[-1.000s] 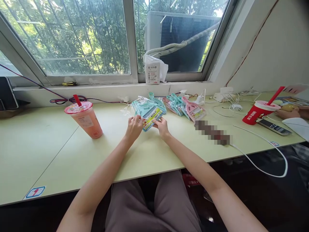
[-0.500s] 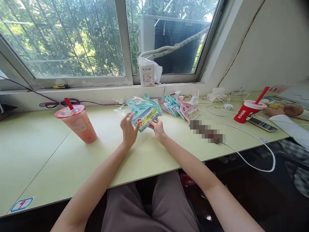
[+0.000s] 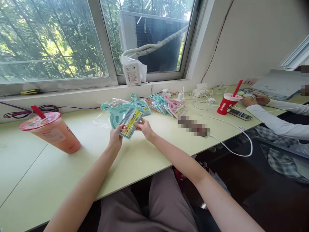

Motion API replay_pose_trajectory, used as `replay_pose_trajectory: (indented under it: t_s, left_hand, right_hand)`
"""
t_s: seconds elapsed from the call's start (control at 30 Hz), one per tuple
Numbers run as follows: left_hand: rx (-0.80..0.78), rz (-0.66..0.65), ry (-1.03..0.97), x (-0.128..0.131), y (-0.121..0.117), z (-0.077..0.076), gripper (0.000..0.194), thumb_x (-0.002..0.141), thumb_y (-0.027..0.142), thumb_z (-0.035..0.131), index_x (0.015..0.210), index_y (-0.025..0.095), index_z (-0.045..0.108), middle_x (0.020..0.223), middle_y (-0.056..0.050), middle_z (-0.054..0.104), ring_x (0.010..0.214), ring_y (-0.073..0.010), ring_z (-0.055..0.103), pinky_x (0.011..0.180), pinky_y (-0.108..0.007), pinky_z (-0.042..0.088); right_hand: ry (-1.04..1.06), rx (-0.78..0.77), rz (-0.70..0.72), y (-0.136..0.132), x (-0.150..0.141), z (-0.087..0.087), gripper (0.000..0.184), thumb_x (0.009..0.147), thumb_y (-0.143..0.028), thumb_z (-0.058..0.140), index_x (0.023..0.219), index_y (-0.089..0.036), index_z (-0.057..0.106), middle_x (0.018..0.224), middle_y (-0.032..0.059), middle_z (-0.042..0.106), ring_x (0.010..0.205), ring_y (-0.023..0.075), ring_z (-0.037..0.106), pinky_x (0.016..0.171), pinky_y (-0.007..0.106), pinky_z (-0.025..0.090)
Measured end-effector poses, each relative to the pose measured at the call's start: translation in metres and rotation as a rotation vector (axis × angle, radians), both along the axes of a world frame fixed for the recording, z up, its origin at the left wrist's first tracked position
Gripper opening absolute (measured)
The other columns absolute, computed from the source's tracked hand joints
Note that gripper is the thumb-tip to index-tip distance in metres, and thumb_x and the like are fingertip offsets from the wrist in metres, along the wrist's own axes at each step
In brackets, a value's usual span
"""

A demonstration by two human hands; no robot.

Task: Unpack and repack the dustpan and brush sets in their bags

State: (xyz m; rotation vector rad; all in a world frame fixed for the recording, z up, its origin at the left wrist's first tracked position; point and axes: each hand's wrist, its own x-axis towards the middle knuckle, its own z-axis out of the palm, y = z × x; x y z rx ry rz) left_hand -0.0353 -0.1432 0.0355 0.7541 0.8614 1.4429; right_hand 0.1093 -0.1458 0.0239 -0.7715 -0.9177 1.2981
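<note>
Between my two hands is a teal mini dustpan and brush set (image 3: 117,115) with a yellow printed label, tilted above the table. My left hand (image 3: 116,138) grips its lower left edge. At its right edge, the fingers of my right hand (image 3: 145,127) pinch the label side. Clear plastic wrap (image 3: 102,120) spreads out behind its handle. Just beyond lies another teal dustpan set (image 3: 139,102). To the right, more teal dustpan sets (image 3: 159,102) lie beside a pink dustpan set (image 3: 175,106).
A large drink cup (image 3: 54,132) leans in view at left. A blurred-out object (image 3: 193,125) and white cable (image 3: 251,145) are on the right, before a red cup (image 3: 226,103) and phone (image 3: 240,114). Another person's hands (image 3: 249,100) work at far right. A white-bagged box (image 3: 131,73) stands on the sill.
My left hand, apart with raised fingers before, now grips the dustpan set's lower left edge. The set has turned with its handle toward the left. The view has swung right.
</note>
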Motion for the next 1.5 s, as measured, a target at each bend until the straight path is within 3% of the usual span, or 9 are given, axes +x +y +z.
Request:
replay_pose_trajectory:
  t_s: [0.1,0.23,0.33,0.47,0.73,0.87,1.0,1.27,1.5]
  left_hand:
    - [0.01,-0.098,0.025,0.008,-0.01,-0.002,0.031,0.061,0.021,0.076,0.089,0.012,0.066,0.087,-0.006,0.073,0.086,-0.0216,0.07,0.077,-0.031,0.057]
    - [0.06,-0.264,0.084,0.012,-0.021,-0.003,0.045,0.067,0.029,0.076,0.108,0.018,0.065,0.117,-0.008,0.068,0.106,-0.0242,0.064,0.083,-0.037,0.057]
    - [0.093,-0.177,0.089,0.01,-0.019,-0.006,0.044,0.07,0.038,0.074,0.11,0.02,0.064,0.117,-0.007,0.067,0.108,-0.0222,0.063,0.085,-0.033,0.054]
    - [0.078,-0.075,0.104,0.0,-0.009,-0.007,0.044,0.064,0.034,0.078,0.102,0.017,0.064,0.104,-0.007,0.07,0.097,-0.0213,0.066,0.077,-0.029,0.054]
    - [0.092,-0.486,0.176,-0.003,-0.016,-0.001,0.054,0.074,0.041,0.073,0.12,0.017,0.059,0.12,-0.012,0.065,0.101,-0.0246,0.066,0.076,-0.036,0.058]
    - [0.147,-0.334,0.165,0.006,-0.019,-0.007,0.055,0.075,0.048,0.071,0.121,0.021,0.058,0.125,-0.01,0.063,0.11,-0.0254,0.062,0.081,-0.035,0.056]
    - [0.163,-0.168,0.235,0.007,-0.015,-0.01,0.059,0.066,0.045,0.078,0.116,0.02,0.059,0.115,-0.009,0.067,0.101,-0.0239,0.065,0.077,-0.032,0.055]
    - [0.193,-0.262,0.37,0.002,-0.014,-0.005,0.063,0.062,0.045,0.08,0.115,0.019,0.057,0.114,-0.01,0.066,0.093,-0.0233,0.065,0.069,-0.031,0.054]
    - [0.142,-0.188,0.391,0.0,-0.011,-0.008,0.06,0.06,0.044,0.078,0.11,0.016,0.058,0.106,-0.011,0.068,0.089,-0.0252,0.065,0.067,-0.034,0.055]
  right_hand:
    - [0.041,-0.021,-0.056,0.002,0.001,-0.002,0.037,0.062,-0.025,0.085,0.089,-0.015,0.061,0.079,0.0037,0.071,0.08,0.0216,0.071,0.084,0.043,0.06]
    - [0.073,0.002,-0.087,0.002,0.002,-0.004,0.035,0.063,-0.025,0.083,0.09,-0.016,0.062,0.083,0.0042,0.072,0.083,0.0214,0.071,0.085,0.041,0.06]
    - [0.062,0.011,-0.079,0.0,0.002,-0.006,0.035,0.064,-0.024,0.083,0.091,-0.017,0.063,0.086,0.004,0.073,0.084,0.021,0.07,0.084,0.04,0.06]
    - [0.036,-0.013,-0.057,-0.001,0.001,-0.007,0.035,0.063,-0.023,0.082,0.092,-0.016,0.063,0.085,0.0043,0.073,0.081,0.0207,0.07,0.083,0.039,0.061]
    - [0.057,0.033,-0.051,-0.001,0.011,0.0,0.036,0.061,-0.023,0.084,0.09,-0.017,0.063,0.088,0.005,0.073,0.088,0.0226,0.07,0.082,0.038,0.061]
    - [0.051,0.037,-0.047,-0.002,0.01,0.003,0.036,0.063,-0.024,0.084,0.091,-0.017,0.062,0.09,0.0053,0.073,0.09,0.023,0.07,0.084,0.039,0.06]
    - [0.024,-0.009,-0.054,-0.001,0.009,0.002,0.034,0.065,-0.023,0.082,0.092,-0.018,0.062,0.087,0.0046,0.073,0.087,0.0223,0.071,0.085,0.041,0.06]
    - [0.042,-0.113,-0.068,0.006,0.015,-0.002,0.026,0.068,-0.015,0.078,0.088,-0.017,0.061,0.088,0.004,0.074,0.078,0.02,0.072,0.082,0.039,0.06]
    - [0.015,-0.161,-0.054,0.009,0.01,-0.006,0.023,0.074,-0.013,0.074,0.092,-0.016,0.06,0.083,0.0038,0.074,0.069,0.0171,0.071,0.079,0.036,0.06]
